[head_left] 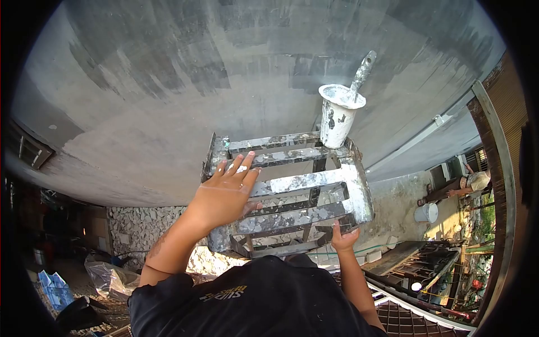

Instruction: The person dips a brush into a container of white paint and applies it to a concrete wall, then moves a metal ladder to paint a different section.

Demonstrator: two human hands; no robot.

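A paint-spattered slatted stool (pixel 306 182) stands in front of me against the grey wall (pixel 224 112). My left hand (pixel 227 191) lies across its slats at the left side, fingers spread, with white paint on them. At the near right corner, my right hand (pixel 343 238) has its fingers round the stool's edge, thumb up. On the far right corner of the stool stands a white, paint-smeared cup (pixel 337 121). A spattered tool handle (pixel 364 73) leans out of it; the tool's head is hidden inside the cup.
Rubble (pixel 143 227) covers the ground at the left, near a plastic bag (pixel 112 278) and a blue crate (pixel 55 289). At the right, another person (pixel 474 182) is near a white bucket (pixel 426 212). A metal grille (pixel 404 317) is at the lower right.
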